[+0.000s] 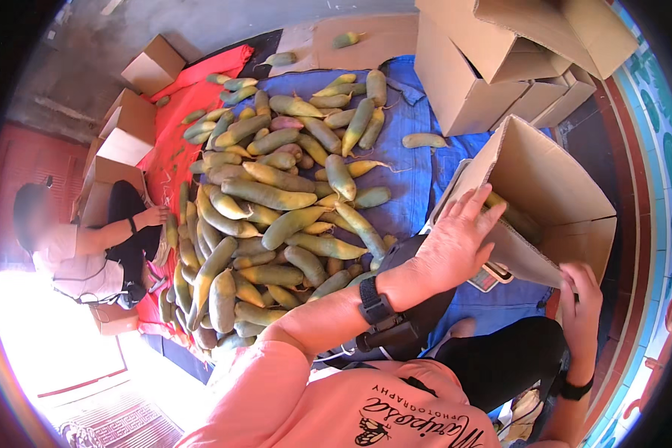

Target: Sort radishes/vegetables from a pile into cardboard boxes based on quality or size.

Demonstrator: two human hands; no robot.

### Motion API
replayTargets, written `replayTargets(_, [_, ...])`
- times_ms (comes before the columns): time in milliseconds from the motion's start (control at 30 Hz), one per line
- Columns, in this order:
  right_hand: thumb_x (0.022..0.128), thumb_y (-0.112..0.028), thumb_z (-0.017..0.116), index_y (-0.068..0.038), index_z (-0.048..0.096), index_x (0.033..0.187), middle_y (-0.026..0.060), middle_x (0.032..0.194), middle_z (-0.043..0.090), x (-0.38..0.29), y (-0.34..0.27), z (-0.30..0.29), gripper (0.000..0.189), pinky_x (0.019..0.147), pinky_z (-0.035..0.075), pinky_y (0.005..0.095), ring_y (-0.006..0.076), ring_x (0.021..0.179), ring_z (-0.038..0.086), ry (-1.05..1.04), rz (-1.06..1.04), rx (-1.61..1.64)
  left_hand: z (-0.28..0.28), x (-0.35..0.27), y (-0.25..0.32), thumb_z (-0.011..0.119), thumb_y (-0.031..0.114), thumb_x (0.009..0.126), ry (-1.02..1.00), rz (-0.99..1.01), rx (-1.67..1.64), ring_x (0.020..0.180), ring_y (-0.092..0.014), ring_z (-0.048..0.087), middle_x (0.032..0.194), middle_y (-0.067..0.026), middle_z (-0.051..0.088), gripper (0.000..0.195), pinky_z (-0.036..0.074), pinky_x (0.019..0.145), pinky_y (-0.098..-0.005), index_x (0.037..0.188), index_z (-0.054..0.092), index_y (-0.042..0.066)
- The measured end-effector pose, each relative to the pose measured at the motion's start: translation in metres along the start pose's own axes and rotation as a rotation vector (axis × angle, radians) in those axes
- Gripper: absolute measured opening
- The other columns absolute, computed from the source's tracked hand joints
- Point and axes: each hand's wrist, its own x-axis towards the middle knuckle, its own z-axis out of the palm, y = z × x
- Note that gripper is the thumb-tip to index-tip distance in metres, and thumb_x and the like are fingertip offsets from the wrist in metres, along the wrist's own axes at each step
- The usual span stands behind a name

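Note:
Before me an open cardboard box [560, 162] stands tilted on a digital platform scale [484, 278]. My left hand [453, 241] lies over the box's near left wall, fingers spread across its rim. At the near corner, my right hand [581, 291] grips the cardboard edge. Inside the box a green radish [512, 215] shows partly; the near wall hides the rest of the bottom. To my left is a large heap of long green radishes [274, 190], many with yellowish ends. One loose radish [424, 140] lies on the blue sheet [403, 196] beyond the box.
More cardboard boxes [453, 84] are stacked at the back right. A person [84, 246] crouches at the left, one hand at the heap's edge, beside further boxes [126, 126]. A red sheet [165, 145] lies under the heap's left side. A patterned tiled wall [658, 168] borders the right.

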Motion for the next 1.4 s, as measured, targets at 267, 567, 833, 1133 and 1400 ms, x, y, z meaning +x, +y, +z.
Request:
replayTargets(267, [0.087,0.0,0.049,0.001,0.056,0.099,0.0168,0.094,0.056,-0.124,0.073,0.0,0.015,0.076,0.045,0.0341,0.0313,0.085,0.058,0.219,0.274,-0.281,-0.049,-0.117,-0.111,0.062,0.006,0.076,0.273,-0.467,0.1,0.113,-0.034,0.05,0.122,-0.0168,0.053,0.033,0.04,0.098,-0.0399,0.109,0.057,0.003])
replayTargets(567, [0.093,-0.01,0.044,0.002,0.059,0.101,0.0176,0.098,0.059,-0.159,0.126,0.027,0.021,0.084,0.044,0.0364,0.0328,0.094,0.057,0.308,0.347,-0.274,-0.099,-0.347,-0.201,0.067,0.023,0.074,0.026,-1.203,0.69,0.124,-0.03,0.039,0.13,-0.0133,0.046,0.051,0.031,0.103,-0.0456,0.121,0.051,0.01])
replayTargets(833, [0.094,-0.01,0.044,0.002,0.059,0.102,0.0166,0.098,0.06,-0.157,0.131,0.032,0.021,0.085,0.043,0.0359,0.0305,0.093,0.058,0.326,0.333,-0.264,-0.141,-0.381,-0.158,0.075,0.021,0.068,0.146,-1.436,0.877,0.125,-0.034,0.036,0.132,-0.0158,0.039,0.074,0.031,0.104,-0.0455,0.132,0.039,0.01])
replayTargets(1133, [0.094,-0.011,0.045,0.002,0.059,0.102,0.0157,0.098,0.059,-0.151,0.133,0.035,0.021,0.086,0.043,0.0349,0.0296,0.094,0.057,0.331,0.337,-0.222,-0.153,-0.377,-0.177,0.08,0.027,0.061,-0.03,-1.611,0.835,0.121,-0.038,0.041,0.133,-0.0241,0.035,0.09,0.04,0.099,-0.0424,0.134,0.032,0.006])
replayTargets(1400, [0.092,-0.01,0.047,0.002,0.059,0.1,0.0163,0.097,0.059,-0.152,0.124,0.038,0.019,0.085,0.042,0.0352,0.0309,0.093,0.057,0.379,0.362,-0.258,-0.159,-0.377,-0.165,0.08,0.033,0.055,0.082,-1.566,0.717,0.106,-0.037,0.053,0.116,-0.0209,0.045,0.084,0.046,0.089,-0.0424,0.124,0.038,0.009])
